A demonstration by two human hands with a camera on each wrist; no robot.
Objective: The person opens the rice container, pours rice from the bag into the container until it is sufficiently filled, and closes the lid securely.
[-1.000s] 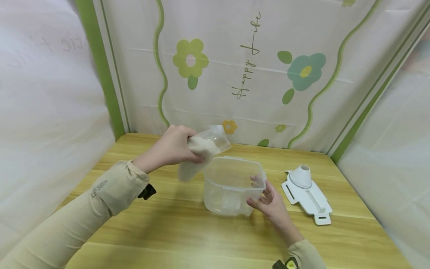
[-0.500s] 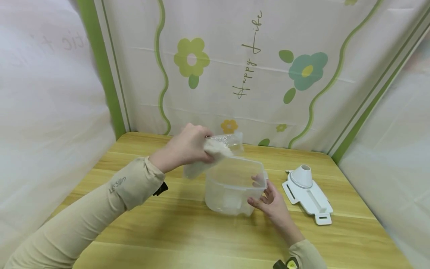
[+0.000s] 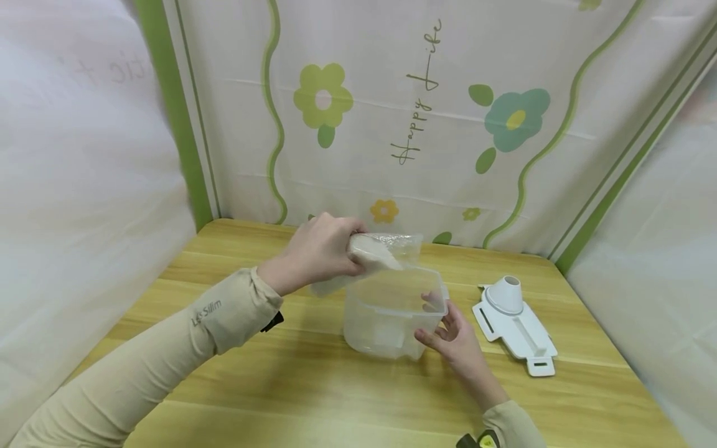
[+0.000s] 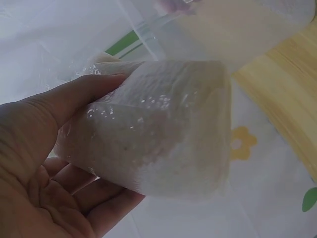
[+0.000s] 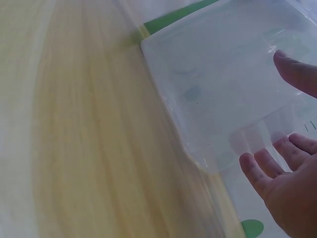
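Observation:
My left hand (image 3: 320,250) grips a clear plastic bag (image 3: 376,250) of white, rice-like grains. It tilts the bag over the left back rim of a translucent plastic box (image 3: 361,330), mouth end toward the box. In the left wrist view the thumb lies on top of the bag (image 4: 163,129) and the fingers curl beneath it. Standing on the table, the box has an open top. My right hand (image 3: 460,348) holds its right side, thumb at the near face and fingers round the corner. The right wrist view shows thumb and fingertips against the box wall (image 5: 198,109).
A flat white plastic lid-like part (image 3: 518,326) with a hollow cone on it lies right of the box. The wooden table (image 3: 269,398) is enclosed by white cloth walls, the back one (image 3: 364,124) printed with flowers and lettering.
My left hand has moved right with the bag, bringing its mouth end from beside the box to over the rim and tipping it lower. The right hand and box have stayed nearly still.

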